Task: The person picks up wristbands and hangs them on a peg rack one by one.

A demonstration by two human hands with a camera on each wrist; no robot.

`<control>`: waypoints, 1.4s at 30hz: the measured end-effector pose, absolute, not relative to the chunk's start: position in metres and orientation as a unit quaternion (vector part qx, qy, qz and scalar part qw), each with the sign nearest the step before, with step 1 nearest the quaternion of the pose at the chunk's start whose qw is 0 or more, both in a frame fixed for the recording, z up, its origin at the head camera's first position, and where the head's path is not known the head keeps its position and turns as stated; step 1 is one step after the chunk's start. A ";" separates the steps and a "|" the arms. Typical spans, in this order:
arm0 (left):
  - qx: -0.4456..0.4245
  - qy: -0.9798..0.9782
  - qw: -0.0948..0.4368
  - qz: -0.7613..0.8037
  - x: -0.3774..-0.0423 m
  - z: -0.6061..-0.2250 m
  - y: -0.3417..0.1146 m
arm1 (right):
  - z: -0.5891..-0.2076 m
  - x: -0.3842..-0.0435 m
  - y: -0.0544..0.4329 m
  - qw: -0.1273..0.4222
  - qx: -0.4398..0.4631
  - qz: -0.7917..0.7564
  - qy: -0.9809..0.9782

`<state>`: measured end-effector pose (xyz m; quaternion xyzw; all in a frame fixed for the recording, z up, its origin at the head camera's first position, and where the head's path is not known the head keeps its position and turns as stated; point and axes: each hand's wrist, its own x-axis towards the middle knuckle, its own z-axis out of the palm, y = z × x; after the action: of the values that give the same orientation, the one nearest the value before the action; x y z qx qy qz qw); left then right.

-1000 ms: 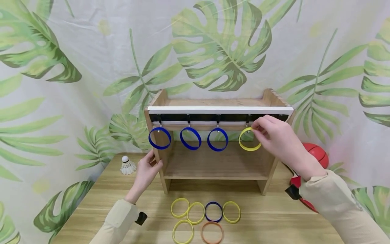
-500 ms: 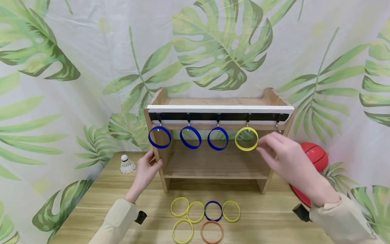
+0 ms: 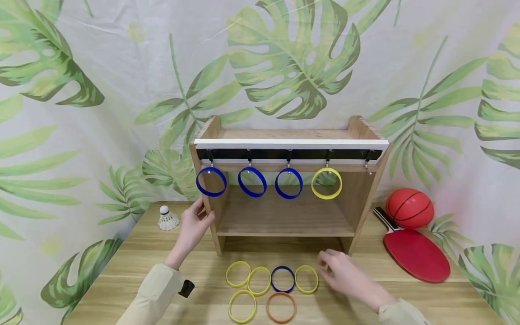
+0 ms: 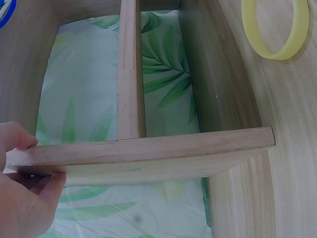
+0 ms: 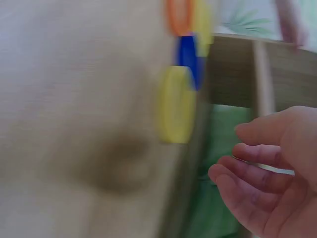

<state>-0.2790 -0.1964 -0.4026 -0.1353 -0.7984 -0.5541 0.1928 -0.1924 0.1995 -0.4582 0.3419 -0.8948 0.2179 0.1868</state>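
Note:
My left hand (image 3: 192,230) grips the left side panel of a wooden shelf (image 3: 286,232), thumb and fingers on either side of the board (image 4: 148,151). From hooks along the shelf's front strip hang three blue rings and, to their right, a yellow ring (image 3: 327,197). The hook (image 3: 367,167) at the far right holds no ring. Over the tabletop my right hand (image 3: 343,273) has loosely bent fingers with nothing between them. Just left of it lies a yellow ring (image 3: 318,280), close to a blue ring (image 3: 272,279). An orange ring (image 3: 267,307) and several yellow rings lie nearby.
A red table tennis bat (image 3: 418,255) and a small red basketball (image 3: 410,207) are at the right of the table. A shuttlecock (image 3: 167,219) stands at the left. A leaf-patterned cloth (image 3: 292,67) hangs behind the shelf.
My right hand has let go of the yellow ring, which stays on its hook, and has come down to the tabletop by the loose rings. The left hand stays on the panel.

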 end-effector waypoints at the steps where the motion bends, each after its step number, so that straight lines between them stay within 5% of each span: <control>1: -0.135 -0.798 0.193 -0.555 -0.279 -0.402 -0.196 | -0.466 -0.195 0.199 0.170 0.335 0.219 -0.901; 12: -0.131 -0.806 0.195 -0.544 -0.278 -0.403 -0.197 | -0.493 -0.214 0.194 0.076 0.272 0.222 -0.933; 25: -0.125 -0.808 0.190 -0.544 -0.278 -0.402 -0.197 | -0.488 -0.210 0.194 0.073 0.296 0.226 -0.925; 32: -0.130 -0.806 0.196 -0.544 -0.279 -0.402 -0.197 | -0.467 -0.197 0.195 0.174 0.343 0.253 -0.888; 42: -0.128 -0.805 0.194 -0.545 -0.277 -0.400 -0.196 | -0.376 -0.180 0.211 0.337 0.358 0.196 -0.848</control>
<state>-0.2771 -0.1960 -0.4004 -0.1280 -0.8054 -0.5454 0.1936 -0.1804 0.2114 -0.3758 0.3581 -0.8482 0.1962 0.3374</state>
